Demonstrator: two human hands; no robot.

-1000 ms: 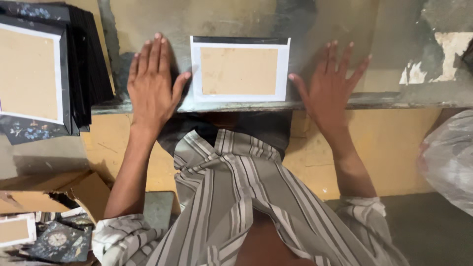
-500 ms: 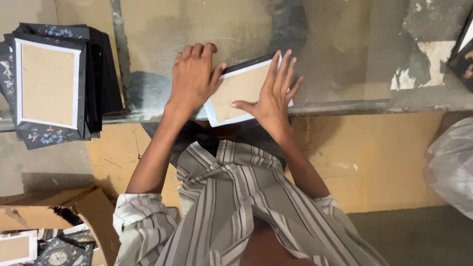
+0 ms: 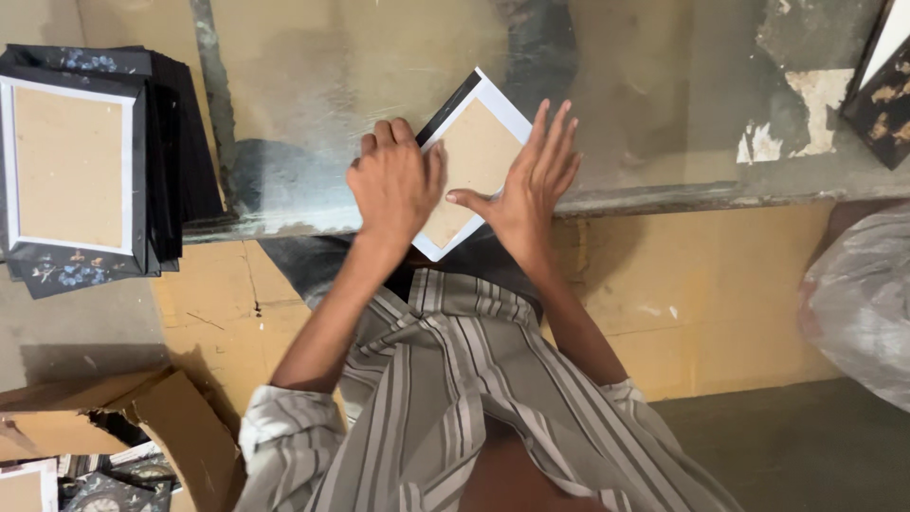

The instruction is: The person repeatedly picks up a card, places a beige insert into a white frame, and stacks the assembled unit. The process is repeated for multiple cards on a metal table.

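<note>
A white picture frame [image 3: 477, 152] with a brown cardboard back lies face down on the worn grey tabletop [image 3: 664, 114], turned at a slant with one corner over the front edge. My left hand [image 3: 394, 182] grips its left side with fingers curled over the edge. My right hand [image 3: 528, 177] rests flat on the right side of the cardboard back, fingers spread.
A stack of dark floral frames [image 3: 85, 166] with a cardboard back on top sits at the table's left end. Another frame's corner [image 3: 882, 76] shows at the top right. An open cardboard box [image 3: 104, 436] with frames lies bottom left, a plastic bag [image 3: 858, 303] at right.
My hands were flat on the table on either side of the frame. They have closed in on it and turned it from square to slanted, pulling it toward the table's edge.
</note>
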